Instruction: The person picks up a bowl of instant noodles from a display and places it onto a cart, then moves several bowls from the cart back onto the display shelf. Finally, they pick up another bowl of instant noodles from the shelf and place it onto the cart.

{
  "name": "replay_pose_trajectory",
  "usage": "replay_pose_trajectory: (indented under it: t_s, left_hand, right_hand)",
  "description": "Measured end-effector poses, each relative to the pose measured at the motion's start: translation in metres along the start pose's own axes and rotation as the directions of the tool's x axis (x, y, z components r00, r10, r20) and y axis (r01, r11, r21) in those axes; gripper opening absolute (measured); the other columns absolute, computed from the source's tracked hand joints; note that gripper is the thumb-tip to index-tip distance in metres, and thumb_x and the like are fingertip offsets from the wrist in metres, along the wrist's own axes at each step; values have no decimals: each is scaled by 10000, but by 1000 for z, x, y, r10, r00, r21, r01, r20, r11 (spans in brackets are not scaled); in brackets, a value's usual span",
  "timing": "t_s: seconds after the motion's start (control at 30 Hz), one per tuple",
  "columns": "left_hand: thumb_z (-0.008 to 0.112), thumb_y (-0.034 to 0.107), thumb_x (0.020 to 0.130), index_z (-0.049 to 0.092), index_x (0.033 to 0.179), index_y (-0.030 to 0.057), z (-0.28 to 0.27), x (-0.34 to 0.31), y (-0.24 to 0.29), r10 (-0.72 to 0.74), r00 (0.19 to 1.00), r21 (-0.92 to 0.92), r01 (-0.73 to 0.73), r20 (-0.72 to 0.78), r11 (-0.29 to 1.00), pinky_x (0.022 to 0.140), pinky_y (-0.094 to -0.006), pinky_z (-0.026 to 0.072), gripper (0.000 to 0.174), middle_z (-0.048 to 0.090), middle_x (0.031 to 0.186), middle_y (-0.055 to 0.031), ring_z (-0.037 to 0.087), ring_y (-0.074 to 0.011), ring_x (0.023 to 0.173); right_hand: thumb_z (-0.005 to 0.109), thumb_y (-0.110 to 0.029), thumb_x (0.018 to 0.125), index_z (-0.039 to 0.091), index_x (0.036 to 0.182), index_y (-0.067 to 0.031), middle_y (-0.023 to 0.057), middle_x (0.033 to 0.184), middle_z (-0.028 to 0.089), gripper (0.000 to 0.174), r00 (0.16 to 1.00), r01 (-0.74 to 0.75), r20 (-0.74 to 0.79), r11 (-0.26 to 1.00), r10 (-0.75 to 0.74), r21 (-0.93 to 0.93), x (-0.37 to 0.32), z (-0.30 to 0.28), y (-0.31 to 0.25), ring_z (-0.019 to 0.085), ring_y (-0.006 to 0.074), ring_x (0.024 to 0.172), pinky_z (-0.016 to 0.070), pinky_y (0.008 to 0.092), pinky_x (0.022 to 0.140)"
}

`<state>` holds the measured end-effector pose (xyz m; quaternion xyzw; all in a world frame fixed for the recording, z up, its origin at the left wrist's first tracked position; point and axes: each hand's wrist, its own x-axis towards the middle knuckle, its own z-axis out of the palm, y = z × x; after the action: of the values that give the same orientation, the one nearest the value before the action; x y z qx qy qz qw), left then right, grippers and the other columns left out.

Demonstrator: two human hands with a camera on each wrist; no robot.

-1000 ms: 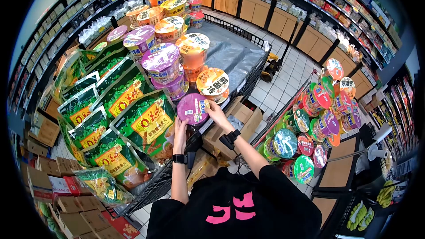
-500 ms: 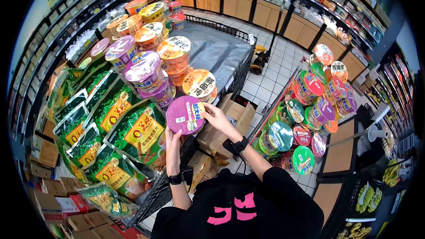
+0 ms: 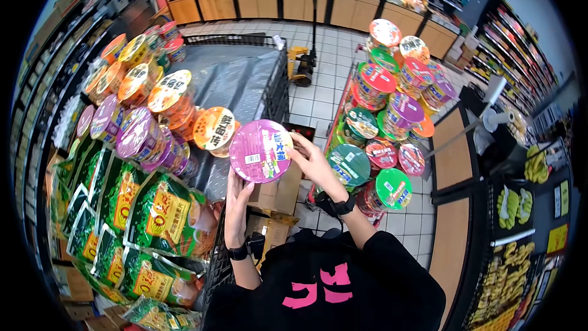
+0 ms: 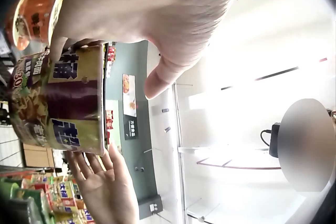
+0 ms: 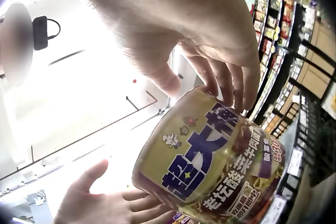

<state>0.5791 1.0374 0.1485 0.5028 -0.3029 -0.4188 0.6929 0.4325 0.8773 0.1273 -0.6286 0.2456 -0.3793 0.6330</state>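
A purple-lidded noodle bucket (image 3: 260,151) is held between both hands in front of the chest. The left hand (image 3: 235,208) supports its near left side, and the right hand (image 3: 315,165) holds its right side near the rim. In the left wrist view the bucket (image 4: 63,100) lies between the left hand (image 4: 152,14) above and the right hand (image 4: 109,190) below. The right wrist view shows the bucket's printed side (image 5: 210,161), with the right hand's (image 5: 178,29) fingers along its edge and the left hand (image 5: 105,205) at its other side.
Orange and purple buckets (image 3: 138,135) stand stacked at left behind green oat bags (image 3: 165,214). A grey display surface (image 3: 220,79) extends behind. At right, a cart holds several stacked buckets (image 3: 392,189); a yellow pallet jack (image 3: 301,66) stands beyond. Open cardboard boxes (image 3: 275,199) lie below.
The view has turned rightward, so the display slid left and the cart moved closer to the centre. The purple bucket has come away from the stacked buckets, carried in both hands.
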Motion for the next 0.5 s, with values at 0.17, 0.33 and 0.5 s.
replay_pose_trajectory:
  t_s: [0.17,0.33,0.5]
  left_hand:
    - [584,107,893,139,1506,-7,47,22,-8,-44,979,72,31,200,997,1164,-364,159,766,204,1553,-133,190,-221,1438]
    - [582,109,903,145,1512,19,91,51,-31,-104,929,129,61,354,990,1163,-375,181,755,222,1546,-121,218,-234,1430]
    - [585,145,922,164,1513,29,138,73,-49,-148,894,147,93,424,985,1141,-351,212,735,271,1525,-119,254,-225,1415]
  right_hand:
    - [593,-160,954,445,1371,30,101,1248,579,481,991,-46,-123,997,53,61,-21,-58,-14,536,139,1142,425,283,972]
    - [606,-199,949,437,1382,22,118,1270,580,515,963,-36,-267,999,38,12,-38,-114,-11,559,139,1119,443,291,962]
    - [576,-189,967,430,1390,22,101,1262,588,495,946,-16,-325,999,24,29,-50,-167,-14,555,123,1108,434,265,950]
